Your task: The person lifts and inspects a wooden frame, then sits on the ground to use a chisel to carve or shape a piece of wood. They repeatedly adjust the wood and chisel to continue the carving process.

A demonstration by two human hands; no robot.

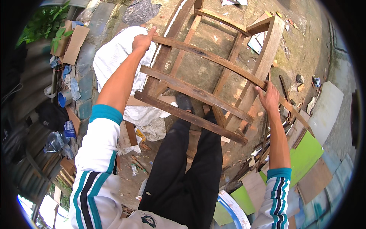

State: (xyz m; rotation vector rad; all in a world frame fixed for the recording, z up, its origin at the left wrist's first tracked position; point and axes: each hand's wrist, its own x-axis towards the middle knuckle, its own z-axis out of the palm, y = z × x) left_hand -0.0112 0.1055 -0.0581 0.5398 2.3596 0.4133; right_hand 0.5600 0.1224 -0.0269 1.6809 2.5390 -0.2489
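A long thin wooden slat (207, 55) lies across a wooden frame (265, 57) built of posts and rails, like a chair or stool frame. My left hand (143, 41) is closed on the slat's left end, beside the frame's left post. Farther along, my right hand (269, 97) grips the same slat near the right post, and the slat's free end runs on past it to the lower right. Two shorter slats (190, 118) cross the near side of the frame, below the held one. White cloth (110, 57) lies under my left forearm.
My feet stand close to the frame's near side. Cardboard pieces (76, 45), a blue cup (65, 98) and plastic bottles line the left wall. Wood strips, a green board (308, 154) and a pale sheet (326, 113) lie at right. A dark plastic bag (141, 13) is at the far left.
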